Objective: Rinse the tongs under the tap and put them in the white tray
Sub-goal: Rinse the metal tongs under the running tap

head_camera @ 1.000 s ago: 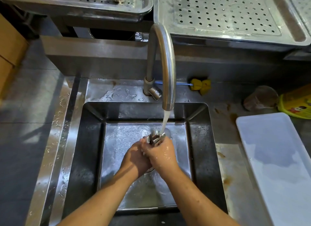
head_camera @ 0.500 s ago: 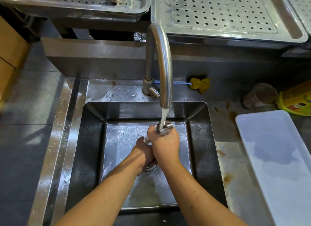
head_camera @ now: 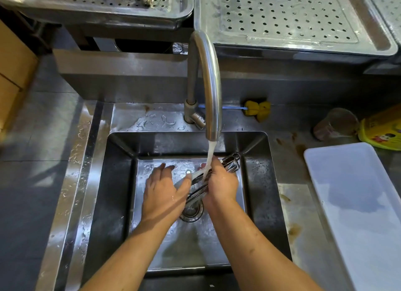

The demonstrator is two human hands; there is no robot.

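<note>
My right hand (head_camera: 221, 183) grips the metal tongs (head_camera: 231, 162) around their middle, over the steel sink (head_camera: 117, 182). The tongs lie slanted, hinge end up to the right, tips down toward the drain. Water from the curved tap (head_camera: 209, 80) falls on them just left of my right hand. My left hand (head_camera: 163, 192) is beside the tongs with its fingers spread, its thumb touching their lower part. The white tray (head_camera: 355, 204) lies on the counter at the right, with nothing in it.
A yellow sponge brush (head_camera: 257, 110) lies behind the sink. A clear cup (head_camera: 335, 123) and a yellow packet (head_camera: 384, 130) sit beyond the tray. Perforated steel trays (head_camera: 282, 15) stand on the raised shelf at the back. The counter right of the sink shows brown stains (head_camera: 294, 230).
My hands have moved apart. The tongs have swung from upright under the stream to a slant, and my left hand has opened and slid left.
</note>
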